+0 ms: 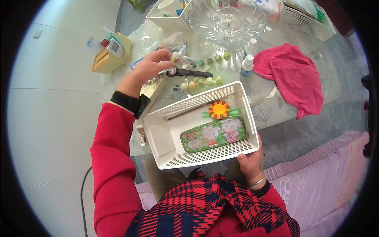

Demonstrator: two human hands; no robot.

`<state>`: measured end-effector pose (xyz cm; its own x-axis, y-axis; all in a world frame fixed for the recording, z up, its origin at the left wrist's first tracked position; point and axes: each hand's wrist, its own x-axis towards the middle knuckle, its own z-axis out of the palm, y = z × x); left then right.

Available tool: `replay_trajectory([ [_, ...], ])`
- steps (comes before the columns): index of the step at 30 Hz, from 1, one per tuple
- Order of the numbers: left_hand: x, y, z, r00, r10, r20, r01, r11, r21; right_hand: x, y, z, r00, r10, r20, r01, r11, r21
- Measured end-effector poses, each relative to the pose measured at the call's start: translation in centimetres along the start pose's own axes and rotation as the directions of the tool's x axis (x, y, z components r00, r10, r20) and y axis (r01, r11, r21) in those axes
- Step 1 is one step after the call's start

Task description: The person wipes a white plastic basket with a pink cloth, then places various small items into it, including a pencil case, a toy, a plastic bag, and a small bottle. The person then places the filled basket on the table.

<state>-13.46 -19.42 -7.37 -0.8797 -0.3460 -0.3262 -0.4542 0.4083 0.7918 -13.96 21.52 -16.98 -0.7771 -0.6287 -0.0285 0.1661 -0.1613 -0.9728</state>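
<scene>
My right hand (pixel 251 164) grips the lower right corner of a white plastic basket (pixel 161 142), which is tilted over my lap and the table's edge. In the basket lie a green tin pencil case (pixel 213 134) with cartoon animals, an orange-and-brown flower ornament (pixel 219 110) with green strips and a thin dark stick (pixel 189 110). Above the table, my left hand (pixel 158 63) pinches a small pale yellowish item (pixel 174 57) between thumb and fingers. A wristwatch with a black strap (pixel 192 73) is just below those fingertips; whether they also touch it, I cannot tell.
Strips of small paint pots (pixel 209 81), two spray bottles (pixel 247 65), a pink cloth (pixel 291 78) and a large glass dish (pixel 228 22) are on the table. White baskets (pixel 308 23) stand at the back, a yellow tissue box (pixel 103 60) at the left.
</scene>
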Motion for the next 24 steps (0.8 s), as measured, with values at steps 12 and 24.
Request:
replay_trajectory([
  [12, -6.5, 4.4, 0.6, 0.943, 0.317, 0.105, -0.135, 0.650, -0.747, -0.2, 0.8, 0.0, 1.000, -0.007, -0.020, 0.007, 1.000, 0.010],
  [24, -9.5, 8.2, 8.0, 0.892, 0.057, 0.448, 0.023, 0.985, -0.171, -0.2, 0.9, -0.1, 1.000, 0.006, -0.013, -0.005, 0.999, 0.045],
])
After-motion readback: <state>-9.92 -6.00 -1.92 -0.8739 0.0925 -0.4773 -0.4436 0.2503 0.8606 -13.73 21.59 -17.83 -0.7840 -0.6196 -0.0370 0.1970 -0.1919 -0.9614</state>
